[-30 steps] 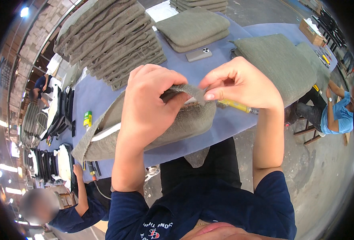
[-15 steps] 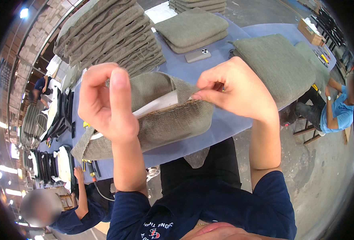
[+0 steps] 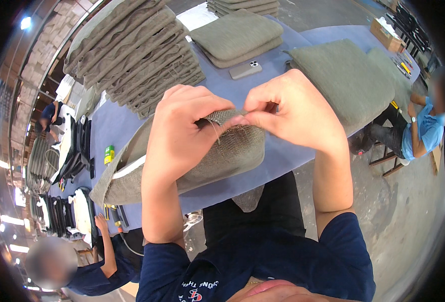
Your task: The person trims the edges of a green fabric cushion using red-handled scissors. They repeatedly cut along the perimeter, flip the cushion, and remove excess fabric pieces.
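Note:
A grey-green fabric-covered cushion (image 3: 202,173) lies on the near edge of the table, its cover partly open along the upper side. White padding shows in the gap at its left end. My left hand (image 3: 182,133) is closed at the right part of that opening, thumb and fingers pinching the fabric edge. Right beside it, my right hand (image 3: 298,113) pinches the cover at the corner, fingertips nearly touching the left thumb. Loose threads hang at the seam under the left fingers. Whether a needle is in either hand, I cannot tell.
Behind stands a tall stack of grey-green covers (image 3: 132,55). Finished-looking cushions (image 3: 237,35) and a larger cushion (image 3: 343,80) lie farther right, near a phone (image 3: 245,70). A small green-yellow box (image 3: 109,154) sits left. Co-workers sit at right (image 3: 418,131) and lower left (image 3: 102,261).
My left hand has come down and right from above the cushion and now grips the cover edge beside my right hand. The flap there is drawn closed over the padding. My right hand stays nearly put.

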### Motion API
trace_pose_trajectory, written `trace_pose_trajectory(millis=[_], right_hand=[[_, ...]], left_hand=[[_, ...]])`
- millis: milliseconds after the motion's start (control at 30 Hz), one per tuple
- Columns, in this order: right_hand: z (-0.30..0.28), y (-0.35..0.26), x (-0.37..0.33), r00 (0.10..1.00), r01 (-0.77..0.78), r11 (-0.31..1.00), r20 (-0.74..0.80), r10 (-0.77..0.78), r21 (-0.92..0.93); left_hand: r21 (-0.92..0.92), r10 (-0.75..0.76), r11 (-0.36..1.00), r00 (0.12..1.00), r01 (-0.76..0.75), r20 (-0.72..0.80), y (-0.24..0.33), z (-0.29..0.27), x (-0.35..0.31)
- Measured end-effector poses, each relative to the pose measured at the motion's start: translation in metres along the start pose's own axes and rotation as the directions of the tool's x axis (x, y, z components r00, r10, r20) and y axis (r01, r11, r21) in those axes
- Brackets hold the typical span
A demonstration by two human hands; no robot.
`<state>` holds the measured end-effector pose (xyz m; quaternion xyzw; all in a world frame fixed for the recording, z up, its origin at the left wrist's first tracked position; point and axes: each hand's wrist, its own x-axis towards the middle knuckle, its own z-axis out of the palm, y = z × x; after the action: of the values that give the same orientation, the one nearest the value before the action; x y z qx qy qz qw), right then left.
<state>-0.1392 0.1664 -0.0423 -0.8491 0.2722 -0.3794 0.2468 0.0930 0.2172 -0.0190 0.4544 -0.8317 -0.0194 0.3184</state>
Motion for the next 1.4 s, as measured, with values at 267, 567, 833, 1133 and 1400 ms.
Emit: trace_pose_trajectory(millis=[267, 567, 833, 1133, 1400], right_hand=[[0.002, 0.022, -0.021, 0.996, -0.082, 0.866, 0.056, 0.062, 0.493], [-0.004, 0.035, -0.029, 0.994, -0.113, 0.921, 0.049, 0.102, 0.373], [-0.007, 0.03, -0.02, 0.976, 0.216, 0.972, -0.029, -0.214, 0.088], [0.001, 0.031, -0.026, 0.967, 0.253, 0.967, -0.047, -0.251, 0.035], [0.014, 0.037, -0.044, 0.975, 0.204, 0.964, -0.122, -0.184, 0.173]], left_hand=[[-0.03, 0.08, 0.996, 0.994, -0.082, -0.073, 0.01, 0.003, -0.005], [0.059, -0.03, 0.998, 0.994, 0.036, -0.104, 0.019, 0.015, -0.009], [0.001, -0.041, 0.999, 0.996, 0.041, -0.081, 0.019, 0.013, -0.008], [-0.094, -0.027, 0.995, 1.0, 0.025, -0.014, 0.02, 0.008, -0.011], [-0.095, 0.001, 0.995, 1.0, -0.003, -0.013, 0.021, 0.011, -0.017]])
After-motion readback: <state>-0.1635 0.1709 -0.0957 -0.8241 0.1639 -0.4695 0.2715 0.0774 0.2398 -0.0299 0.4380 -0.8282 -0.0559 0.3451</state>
